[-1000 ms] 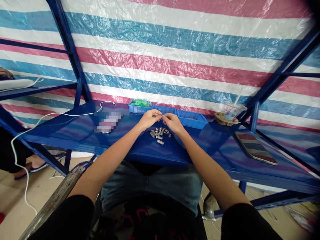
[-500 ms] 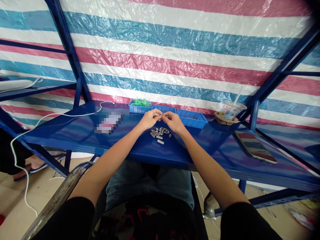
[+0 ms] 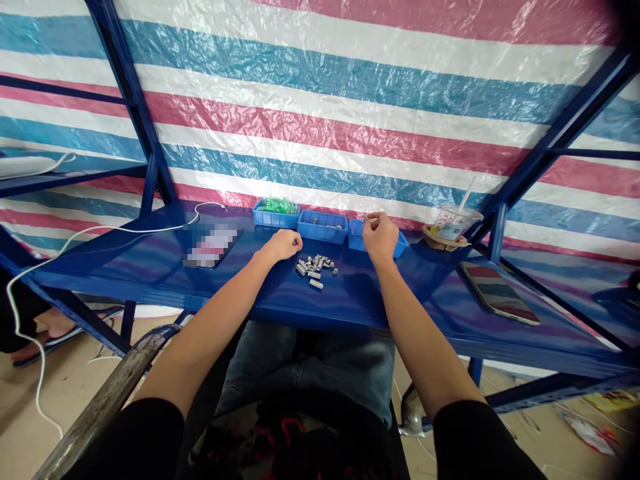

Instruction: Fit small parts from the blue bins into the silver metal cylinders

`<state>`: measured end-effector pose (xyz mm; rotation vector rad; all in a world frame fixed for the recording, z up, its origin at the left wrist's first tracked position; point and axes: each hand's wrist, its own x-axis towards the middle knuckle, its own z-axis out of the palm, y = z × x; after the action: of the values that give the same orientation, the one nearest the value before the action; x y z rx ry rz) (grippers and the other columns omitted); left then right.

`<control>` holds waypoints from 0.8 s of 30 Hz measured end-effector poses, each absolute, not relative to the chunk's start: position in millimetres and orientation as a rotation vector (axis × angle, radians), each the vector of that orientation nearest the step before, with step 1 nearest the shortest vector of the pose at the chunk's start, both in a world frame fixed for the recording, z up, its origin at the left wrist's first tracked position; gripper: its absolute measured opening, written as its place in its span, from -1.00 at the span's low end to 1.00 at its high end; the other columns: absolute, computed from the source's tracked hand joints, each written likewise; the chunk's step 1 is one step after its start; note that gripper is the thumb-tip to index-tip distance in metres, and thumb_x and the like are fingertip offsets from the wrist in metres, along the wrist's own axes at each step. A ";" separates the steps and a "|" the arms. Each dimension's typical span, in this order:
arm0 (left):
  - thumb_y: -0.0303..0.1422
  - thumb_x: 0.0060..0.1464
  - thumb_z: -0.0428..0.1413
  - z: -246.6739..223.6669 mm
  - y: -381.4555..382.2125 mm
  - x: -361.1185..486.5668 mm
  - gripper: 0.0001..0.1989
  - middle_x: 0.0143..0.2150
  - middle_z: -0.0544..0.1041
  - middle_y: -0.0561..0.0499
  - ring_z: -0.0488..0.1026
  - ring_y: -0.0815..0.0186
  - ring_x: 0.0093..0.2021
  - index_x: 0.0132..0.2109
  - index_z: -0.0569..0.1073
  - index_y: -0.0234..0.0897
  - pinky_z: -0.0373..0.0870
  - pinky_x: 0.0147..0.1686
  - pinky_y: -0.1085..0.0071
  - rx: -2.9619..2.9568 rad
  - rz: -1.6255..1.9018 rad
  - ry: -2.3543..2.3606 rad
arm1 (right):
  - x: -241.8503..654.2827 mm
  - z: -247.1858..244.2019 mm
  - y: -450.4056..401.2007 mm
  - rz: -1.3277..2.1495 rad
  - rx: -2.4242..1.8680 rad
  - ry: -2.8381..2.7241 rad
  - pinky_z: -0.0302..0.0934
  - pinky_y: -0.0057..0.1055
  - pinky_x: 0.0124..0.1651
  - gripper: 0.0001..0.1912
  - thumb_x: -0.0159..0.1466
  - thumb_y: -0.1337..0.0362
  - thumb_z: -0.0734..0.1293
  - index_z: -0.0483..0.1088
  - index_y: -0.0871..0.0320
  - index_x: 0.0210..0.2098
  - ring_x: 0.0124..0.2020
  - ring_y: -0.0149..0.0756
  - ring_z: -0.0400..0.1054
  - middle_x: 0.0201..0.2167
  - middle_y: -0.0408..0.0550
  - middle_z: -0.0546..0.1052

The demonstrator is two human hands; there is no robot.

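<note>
My left hand (image 3: pixel 285 245) is closed low over the table, just left of a loose pile of small silvery metal cylinders (image 3: pixel 315 265). Anything inside its curled fingers is hidden. Over the right blue bin (image 3: pixel 356 237) my right hand (image 3: pixel 381 235) is closed, fingertips pinched together near the bin's back. Whatever they grip is too small to name. The middle blue bin (image 3: pixel 323 231) contains a few small metal pieces. Green plastic pieces (image 3: pixel 278 206) fill the left blue bin (image 3: pixel 276 219).
A phone (image 3: pixel 213 247) with a blurred screen lies at left beside a white cable (image 3: pixel 125 229). To the right stand a drink cup with straw (image 3: pixel 455 223) in a cardboard holder and a dark-screened tablet or phone (image 3: pixel 499 293). Blue frame posts flank the table (image 3: pixel 420 293).
My hands, together above the pile before, have separated. The left has come down to the left, while the right has moved right over the right bin. The middle bin is now uncovered.
</note>
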<state>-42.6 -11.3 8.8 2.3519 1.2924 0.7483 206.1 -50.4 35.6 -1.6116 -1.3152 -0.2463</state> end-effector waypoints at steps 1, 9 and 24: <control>-0.48 -0.14 0.12 8.1 -12.3 -39.6 -0.90 -0.42 0.55 -0.01 0.45 0.28 -0.40 -0.45 0.54 -0.25 0.32 -0.33 0.44 2.342 0.773 1.284 | 207.3 35.6 -50.4 -0.259 -1.619 -1.298 0.07 -0.33 -0.27 -0.81 0.20 0.26 0.17 0.36 0.15 -0.26 -0.40 -0.21 0.27 -0.51 -0.06 0.42; -0.49 -0.12 0.09 14.4 -18.6 -33.1 -0.82 -0.38 0.55 -0.03 0.46 0.27 -0.36 -0.32 0.55 -0.27 0.37 -0.25 0.39 2.157 0.995 1.261 | 217.5 30.5 -45.1 -0.363 -1.687 -1.212 0.08 -0.29 -0.26 -0.79 0.19 0.25 0.15 0.36 0.14 -0.26 -0.34 -0.15 0.29 -0.48 0.00 0.42; -0.51 0.10 0.03 18.7 -32.8 -7.0 -0.90 -0.40 0.49 -0.01 0.44 0.45 -0.41 -0.22 0.41 -0.38 0.23 -0.46 0.55 1.517 1.070 0.874 | 135.4 20.9 -63.0 0.153 -1.270 -1.863 0.08 -0.41 -0.39 -0.83 0.16 0.19 0.23 0.39 0.12 -0.35 -0.54 -0.34 0.23 -0.63 -0.19 0.37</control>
<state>-7.0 -32.8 18.7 1.5166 0.8738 1.0700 135.4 -63.0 20.9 -1.2702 -1.8633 0.1526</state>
